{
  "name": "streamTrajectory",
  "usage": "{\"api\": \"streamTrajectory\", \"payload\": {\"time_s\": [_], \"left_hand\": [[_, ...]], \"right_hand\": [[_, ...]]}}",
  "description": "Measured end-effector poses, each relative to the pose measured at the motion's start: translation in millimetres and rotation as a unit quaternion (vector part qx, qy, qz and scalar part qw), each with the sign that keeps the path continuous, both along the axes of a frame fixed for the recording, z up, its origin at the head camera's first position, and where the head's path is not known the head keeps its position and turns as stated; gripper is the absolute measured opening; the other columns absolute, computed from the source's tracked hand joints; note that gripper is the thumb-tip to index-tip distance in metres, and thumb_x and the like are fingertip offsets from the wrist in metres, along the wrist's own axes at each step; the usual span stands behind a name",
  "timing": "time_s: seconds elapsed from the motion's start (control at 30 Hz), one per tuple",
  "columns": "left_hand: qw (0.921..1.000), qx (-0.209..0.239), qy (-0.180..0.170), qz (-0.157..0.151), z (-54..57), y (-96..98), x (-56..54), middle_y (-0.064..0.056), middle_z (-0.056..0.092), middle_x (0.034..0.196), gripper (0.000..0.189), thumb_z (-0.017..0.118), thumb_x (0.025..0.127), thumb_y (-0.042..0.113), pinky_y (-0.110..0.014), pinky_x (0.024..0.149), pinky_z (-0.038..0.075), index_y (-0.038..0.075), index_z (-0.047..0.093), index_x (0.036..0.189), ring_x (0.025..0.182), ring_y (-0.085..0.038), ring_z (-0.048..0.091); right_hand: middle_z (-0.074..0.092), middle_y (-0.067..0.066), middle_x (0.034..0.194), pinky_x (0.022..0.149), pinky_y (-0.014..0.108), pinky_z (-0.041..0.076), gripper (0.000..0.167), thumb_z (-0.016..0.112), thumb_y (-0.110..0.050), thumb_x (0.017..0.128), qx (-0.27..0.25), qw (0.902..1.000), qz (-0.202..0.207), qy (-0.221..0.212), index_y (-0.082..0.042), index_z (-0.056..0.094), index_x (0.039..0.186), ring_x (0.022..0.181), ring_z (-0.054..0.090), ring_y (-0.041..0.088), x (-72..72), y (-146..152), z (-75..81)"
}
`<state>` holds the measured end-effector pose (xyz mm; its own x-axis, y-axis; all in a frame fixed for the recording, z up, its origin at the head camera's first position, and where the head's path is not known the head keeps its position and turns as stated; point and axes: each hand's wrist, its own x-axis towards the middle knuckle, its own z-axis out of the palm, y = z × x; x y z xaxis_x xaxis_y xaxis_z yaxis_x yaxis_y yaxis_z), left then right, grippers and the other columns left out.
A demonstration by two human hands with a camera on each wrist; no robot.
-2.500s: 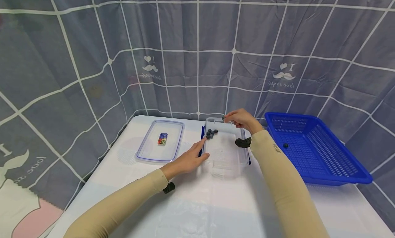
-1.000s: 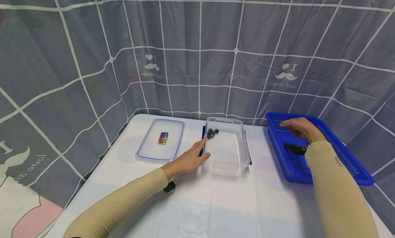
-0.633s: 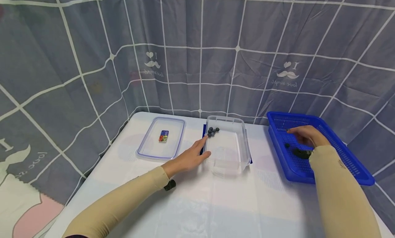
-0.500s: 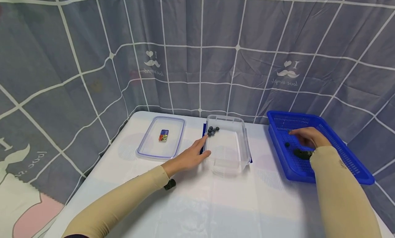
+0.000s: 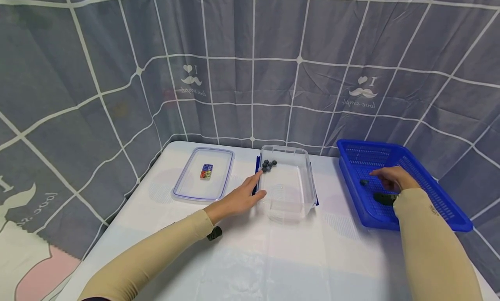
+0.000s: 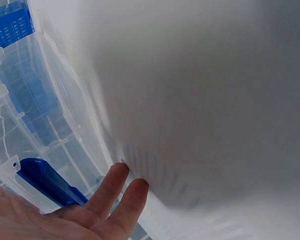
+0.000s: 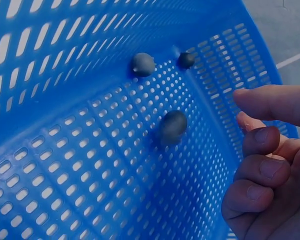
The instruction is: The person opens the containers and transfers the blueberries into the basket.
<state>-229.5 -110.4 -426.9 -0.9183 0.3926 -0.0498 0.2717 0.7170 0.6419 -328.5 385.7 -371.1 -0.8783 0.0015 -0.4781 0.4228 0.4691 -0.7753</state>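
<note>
My left hand (image 5: 242, 197) rests against the left side of a clear plastic box (image 5: 289, 212), fingers extended; the left wrist view shows fingertips (image 6: 135, 187) by a blue side latch (image 6: 45, 180). Several blueberries (image 5: 268, 165) lie in the box's back left corner. My right hand (image 5: 392, 177) hovers inside the blue basket (image 5: 429, 225), holding nothing. Its thumb and index finger are slightly apart and the other fingers loosely curled. Below it in the right wrist view are a blurred blueberry (image 7: 173, 125), a paler blueberry (image 7: 143, 65) and a small dark blueberry (image 7: 186, 60).
A clear lid (image 5: 187, 194) with a blue seal and a colourful label (image 5: 206, 171) lies flat left of the box. White cloth covers the table (image 5: 250, 257). A grey checked curtain (image 5: 226, 80) hangs behind and to the left.
My right hand has moved from over the box into the basket with a blueberry and let it go. It has sunk slightly since half a second ago. My left hand has stayed.
</note>
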Motion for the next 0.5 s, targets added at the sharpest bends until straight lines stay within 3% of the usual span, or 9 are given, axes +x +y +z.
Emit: {"api": "streamTrajectory", "payload": {"time_s": [0.27, 0.5], "left_hand": [[1.0000, -0.004, 0.000, 0.005, -0.1, -0.4, 0.6, -0.007, 0.013, 0.170, 0.077, 0.036, 0.102, 0.064, -0.055, 0.121, 0.027, 0.035, -0.001, 0.163, 0.152, -0.035, 0.027], [1.0000, -0.002, 0.000, 0.003, -0.2, 0.1, 1.0, -0.007, 0.013, 0.170, 0.075, 0.037, 0.104, 0.060, -0.054, 0.121, 0.026, 0.033, -0.001, 0.163, 0.152, -0.034, 0.026]], "right_hand": [[0.039, -0.010, 0.050, 0.052, 0.027, 0.040, 0.051, 0.061, -0.026, 0.098, 0.080, 0.9955, 0.026, 0.045, -0.024, 0.041, 0.051, 0.049, 0.040, 0.008, -3.2, -9, 0.9], [0.038, -0.011, 0.052, 0.054, 0.028, 0.040, 0.044, 0.064, -0.029, 0.098, 0.057, 0.9948, 0.036, 0.076, -0.026, 0.047, 0.057, 0.049, 0.039, 0.008, -10.7, -31, 13.4]]}}
